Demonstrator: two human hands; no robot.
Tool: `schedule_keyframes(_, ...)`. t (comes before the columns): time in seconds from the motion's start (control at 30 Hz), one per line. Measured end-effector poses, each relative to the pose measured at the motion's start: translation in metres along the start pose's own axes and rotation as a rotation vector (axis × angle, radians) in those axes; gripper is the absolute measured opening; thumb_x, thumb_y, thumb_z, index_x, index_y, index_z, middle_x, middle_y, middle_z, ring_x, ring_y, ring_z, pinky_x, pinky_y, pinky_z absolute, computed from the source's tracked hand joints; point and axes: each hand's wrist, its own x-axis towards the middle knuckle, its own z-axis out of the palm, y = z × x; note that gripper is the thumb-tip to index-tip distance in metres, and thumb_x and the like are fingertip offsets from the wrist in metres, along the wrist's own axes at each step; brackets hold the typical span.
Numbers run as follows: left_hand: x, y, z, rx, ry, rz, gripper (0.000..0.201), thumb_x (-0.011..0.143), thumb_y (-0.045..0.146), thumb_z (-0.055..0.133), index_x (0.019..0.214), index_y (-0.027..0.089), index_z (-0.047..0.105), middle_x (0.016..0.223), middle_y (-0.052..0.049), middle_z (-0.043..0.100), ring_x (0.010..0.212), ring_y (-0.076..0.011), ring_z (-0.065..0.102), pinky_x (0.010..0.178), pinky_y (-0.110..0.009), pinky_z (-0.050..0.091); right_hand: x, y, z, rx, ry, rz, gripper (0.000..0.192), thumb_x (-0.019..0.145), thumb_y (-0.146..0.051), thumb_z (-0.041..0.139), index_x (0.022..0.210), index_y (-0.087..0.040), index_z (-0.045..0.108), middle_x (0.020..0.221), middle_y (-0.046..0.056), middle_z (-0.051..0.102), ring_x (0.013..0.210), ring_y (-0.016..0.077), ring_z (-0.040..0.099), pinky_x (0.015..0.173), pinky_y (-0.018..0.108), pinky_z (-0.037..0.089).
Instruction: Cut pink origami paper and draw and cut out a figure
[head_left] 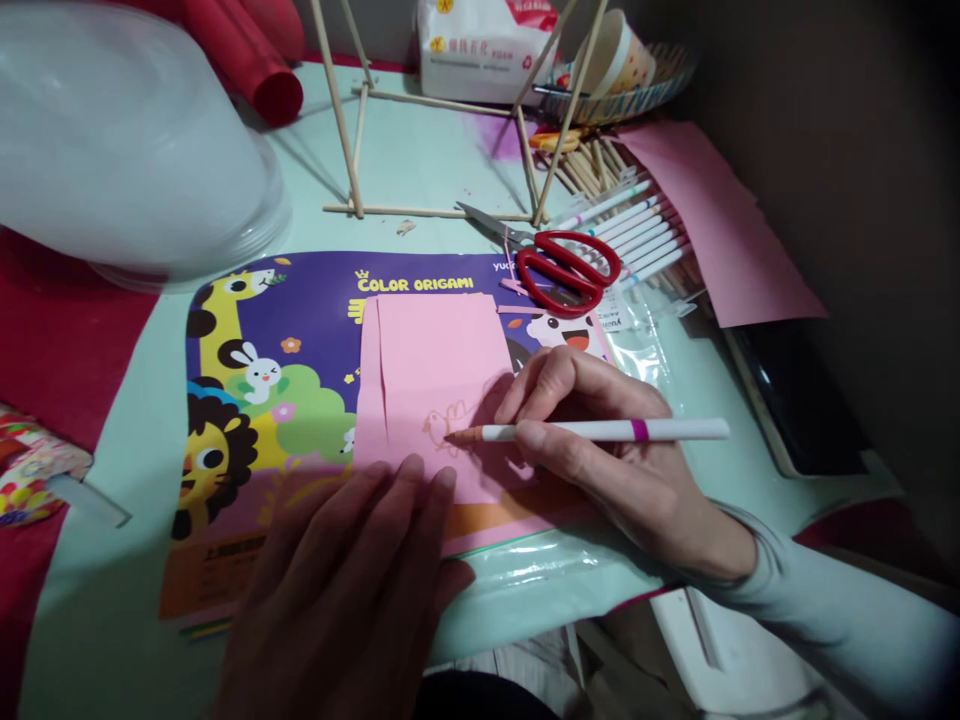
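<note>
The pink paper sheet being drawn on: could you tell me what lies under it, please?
The pink paper sheet lies on a colour origami pack in a clear bag. The sheet covers the pack's middle, so the print there cannot be seen.

The left hand [352, 580] lay flat with the palm down, fingers together and stretched forward, pressing downward. The right hand [600, 450] came in from the right side, its forearm in a light sleeve. Its fingers were curled and closed in a writing grip, thumb and forefinger pinched together, with the knuckles turned up. The two hands were near each other, not touching.
</note>
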Motion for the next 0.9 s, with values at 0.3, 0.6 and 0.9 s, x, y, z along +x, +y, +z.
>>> schedule_keyframes(0.3,-0.002,-0.002,-0.001,0.007,-0.018,0.013,0.038,0.091,0.024,0.066,0.125,0.007,0.064,0.124,-0.015,0.068,0.112,-0.0335,0.059,0.096,-0.049,0.044,-0.002,-0.001,-0.002,0.102,0.018,0.025,0.014,0.087,-0.013,0.064,0.075,-0.018,0.058,0.073,-0.001,0.063,0.065,0.0126,0.06,0.057,0.027,0.045)
schedule_keyframes(0.6,-0.003,-0.012,0.001,0.05,-0.043,0.09,0.048,0.09,0.024,0.066,0.132,0.004,0.058,0.126,-0.017,0.067,0.115,-0.0315,0.056,0.105,-0.044,0.038,0.001,0.008,-0.007,0.097,0.171,0.004,0.015,0.089,-0.022,0.067,0.077,-0.019,0.058,0.077,-0.001,0.061,0.072,0.0139,0.06,0.069,0.031,0.049)
schedule_keyframes(0.9,-0.005,-0.017,0.002,0.119,-0.076,0.142,0.056,0.092,0.033,0.063,0.137,0.002,0.054,0.137,-0.019,0.061,0.123,-0.0315,0.053,0.108,-0.043,0.036,0.009,0.019,-0.012,0.342,0.286,-0.02,0.018,0.09,-0.028,0.069,0.082,-0.021,0.055,0.072,-0.005,0.06,0.064,0.0108,0.052,0.064,0.028,0.043)
